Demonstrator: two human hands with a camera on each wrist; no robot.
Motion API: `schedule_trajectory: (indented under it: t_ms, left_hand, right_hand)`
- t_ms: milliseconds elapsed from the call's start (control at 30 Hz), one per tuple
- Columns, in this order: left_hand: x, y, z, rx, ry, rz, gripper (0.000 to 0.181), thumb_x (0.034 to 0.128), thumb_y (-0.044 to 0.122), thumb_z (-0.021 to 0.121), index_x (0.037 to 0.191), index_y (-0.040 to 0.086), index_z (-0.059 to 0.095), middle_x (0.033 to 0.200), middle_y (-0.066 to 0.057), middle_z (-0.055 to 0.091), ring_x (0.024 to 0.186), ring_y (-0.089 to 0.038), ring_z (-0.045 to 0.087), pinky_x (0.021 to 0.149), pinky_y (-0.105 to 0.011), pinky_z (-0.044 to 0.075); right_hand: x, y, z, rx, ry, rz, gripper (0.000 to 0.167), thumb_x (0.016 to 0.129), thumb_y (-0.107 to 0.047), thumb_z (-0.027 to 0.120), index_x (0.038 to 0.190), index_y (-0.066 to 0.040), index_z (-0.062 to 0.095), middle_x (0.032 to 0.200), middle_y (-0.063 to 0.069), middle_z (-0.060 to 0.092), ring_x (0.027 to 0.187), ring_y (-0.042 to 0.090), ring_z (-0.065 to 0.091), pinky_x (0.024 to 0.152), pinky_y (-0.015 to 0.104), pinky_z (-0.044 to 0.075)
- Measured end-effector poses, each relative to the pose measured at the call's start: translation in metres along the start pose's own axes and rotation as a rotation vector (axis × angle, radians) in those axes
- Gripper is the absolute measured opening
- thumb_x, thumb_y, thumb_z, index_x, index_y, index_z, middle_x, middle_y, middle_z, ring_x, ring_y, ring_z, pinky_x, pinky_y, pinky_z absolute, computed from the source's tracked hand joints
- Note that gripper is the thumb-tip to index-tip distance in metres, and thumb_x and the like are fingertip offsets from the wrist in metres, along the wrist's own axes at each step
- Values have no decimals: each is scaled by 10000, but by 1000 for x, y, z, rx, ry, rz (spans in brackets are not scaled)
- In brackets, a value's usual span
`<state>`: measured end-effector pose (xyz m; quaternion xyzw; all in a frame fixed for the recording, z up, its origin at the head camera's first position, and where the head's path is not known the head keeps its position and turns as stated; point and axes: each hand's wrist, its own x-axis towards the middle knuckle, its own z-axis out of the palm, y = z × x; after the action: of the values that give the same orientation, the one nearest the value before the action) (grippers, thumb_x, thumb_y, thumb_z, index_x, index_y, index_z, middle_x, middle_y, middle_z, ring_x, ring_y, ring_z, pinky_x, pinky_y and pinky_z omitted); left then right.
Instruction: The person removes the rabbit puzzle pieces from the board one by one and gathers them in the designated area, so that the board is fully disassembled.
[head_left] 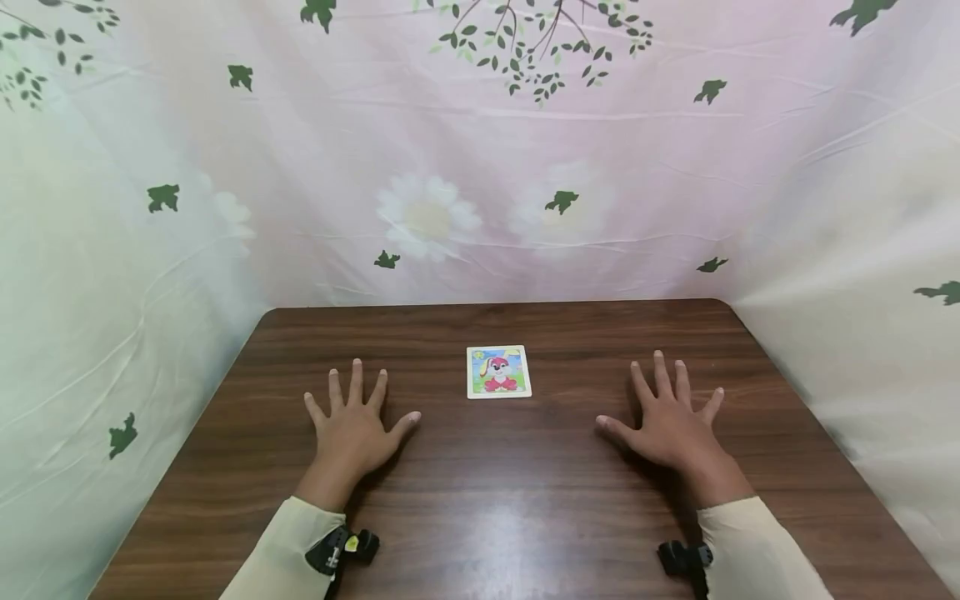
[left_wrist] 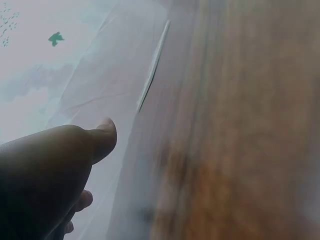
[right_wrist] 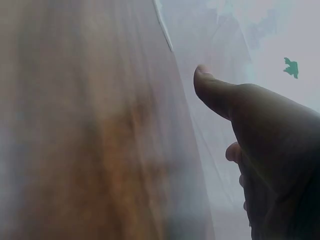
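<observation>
A small square picture board (head_left: 498,372) with a pale border lies flat near the far middle of the table. Its picture is a pink and white cartoon rabbit on a blue and green ground. To its left, my left hand (head_left: 354,435) rests on the table, palm down, fingers spread. On the other side my right hand (head_left: 671,429) lies likewise with fingers apart. Neither hand touches the board. From the left wrist view the board (left_wrist: 154,66) appears edge-on beyond the thumb; only a part of its edge (right_wrist: 163,25) enters the right wrist view.
The brown wood-grain table (head_left: 480,483) has rounded far corners. Pale cloth (head_left: 480,150) printed with leaves and daisies hangs behind it and along both sides. A black wrist camera (head_left: 367,546) is strapped over the left sleeve, another camera (head_left: 675,557) over the right.
</observation>
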<state>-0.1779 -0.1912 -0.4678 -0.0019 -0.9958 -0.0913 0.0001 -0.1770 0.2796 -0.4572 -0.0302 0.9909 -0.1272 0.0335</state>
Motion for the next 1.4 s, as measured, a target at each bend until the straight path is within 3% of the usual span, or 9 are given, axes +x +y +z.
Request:
schedule_trajectory:
  t_ms: [333,633,933,1200,1400]
  left_hand:
    - [30,23,9,-3,-63,26,985,1014,836,435,1760,218,255,1848,-205,-11,1684,-572,-22,1227,-879,-65]
    - [51,45,11,-8,-76,66,951,1024,825,432,1761,253,248,1854,-174,-15,1693,-547,-22,1236,-871,-56]
    - [72,68,23,-32,-90,140,892,1037,810,426,1757,311,256,1864,-126,19,1707,-510,8,1250,-862,-21]
    - [83,74,25,-45,-93,164,839,1062,759,446,1751,311,276,1863,-122,62,1709,-503,38,1255,-860,-4]
    - [88,73,27,-73,-129,183,815,1078,725,447,1754,309,264,1863,-119,62,1711,-496,28,1261,-851,-14]
  right_hand:
    - [40,-27,7,6,30,-36,1169,943,-849,585,1758,-98,216,1832,268,-25,1674,584,-32,1157,921,-126]
    - [65,-52,20,68,33,-62,1097,969,-788,614,1751,-107,255,1837,255,15,1681,568,13,1189,905,-77]
    - [81,-74,24,99,49,-82,999,997,-715,627,1734,-116,320,1835,238,98,1682,541,86,1208,899,1]
    - [100,-105,31,100,83,-152,888,1022,-680,628,1685,-121,436,1812,207,238,1674,476,203,1224,863,117]
    - [115,-122,40,126,87,-228,747,1042,-586,665,1623,-134,535,1761,171,371,1649,414,290,1206,801,209]
